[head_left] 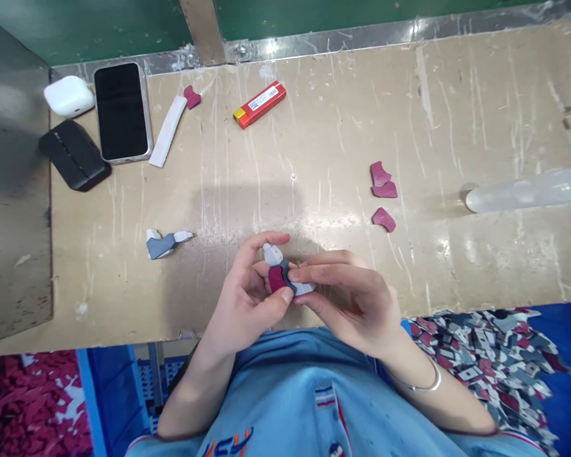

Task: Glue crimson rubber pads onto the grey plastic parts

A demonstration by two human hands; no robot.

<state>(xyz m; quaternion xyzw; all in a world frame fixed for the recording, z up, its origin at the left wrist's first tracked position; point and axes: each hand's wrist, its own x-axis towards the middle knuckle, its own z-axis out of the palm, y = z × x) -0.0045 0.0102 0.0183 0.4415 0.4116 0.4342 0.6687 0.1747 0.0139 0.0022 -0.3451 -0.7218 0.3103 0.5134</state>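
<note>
Between my two hands is a small plastic part in white, blue-grey and dark red, held just above the table's front edge. My left hand closes on it from the left, thumb against the dark red piece and index finger curled past the white tip. From the right, my right hand pinches the grey and white end with thumb and fingertips. A similar grey and white part without red lies on the table to the left. Loose dark red pieces lie to the right, several in all.
The worn tan table carries a phone, white case, black box, white strip, red lighter and translucent tube. Below stand bins of red pieces and mixed parts. A metal wall borders the left.
</note>
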